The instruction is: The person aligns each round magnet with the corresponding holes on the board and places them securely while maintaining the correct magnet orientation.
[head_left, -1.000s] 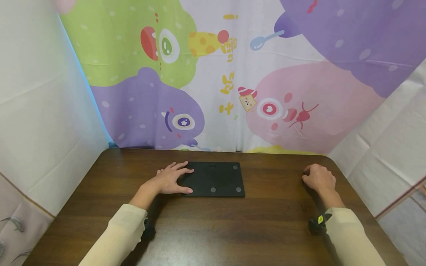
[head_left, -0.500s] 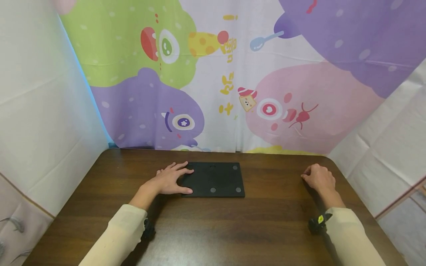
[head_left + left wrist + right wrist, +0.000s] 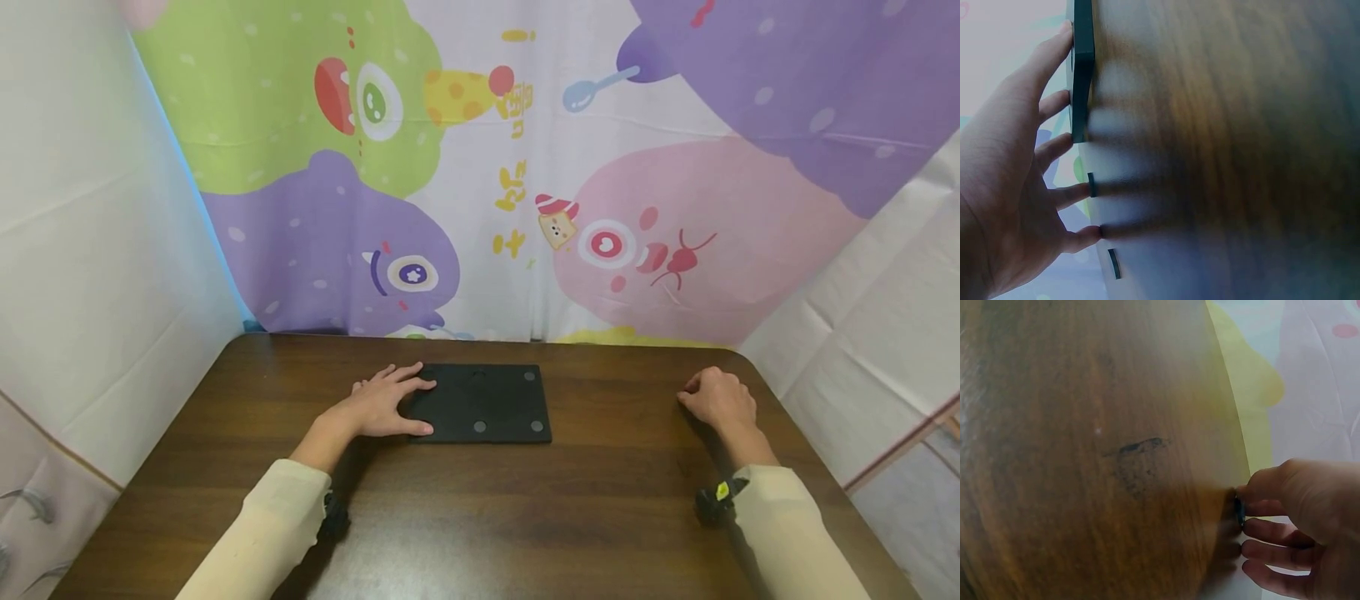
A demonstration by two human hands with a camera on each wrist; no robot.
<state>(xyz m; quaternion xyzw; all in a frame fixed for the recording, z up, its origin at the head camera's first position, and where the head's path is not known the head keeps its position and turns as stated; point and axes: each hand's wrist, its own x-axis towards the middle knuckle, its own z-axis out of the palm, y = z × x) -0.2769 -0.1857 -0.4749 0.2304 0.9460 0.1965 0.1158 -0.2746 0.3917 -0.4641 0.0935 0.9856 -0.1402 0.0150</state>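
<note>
A flat black rectangular panel (image 3: 487, 400) lies near the back middle of the table, with grey round spots close to its edges. My left hand (image 3: 384, 407) rests spread over its left end, fingers nearly straight, hiding that end. In the left wrist view the thumb touches the panel's side (image 3: 1084, 56). Off to the right, my right hand (image 3: 718, 398) sits low over the table with bent fingers. The right wrist view shows a small dark piece (image 3: 1239, 512) pinched between its thumb and fingers; I cannot tell its kind.
The brown wooden table (image 3: 480, 517) ends at the back against a printed cloth (image 3: 495, 292) with cartoon figures. White cloth panels (image 3: 82, 167) stand at both sides. A dark scuff (image 3: 1141, 447) marks the wood by the right hand.
The thumb and index fingertips of my right hand have shifted very slightly left. My left hand and the black panel stay in place.
</note>
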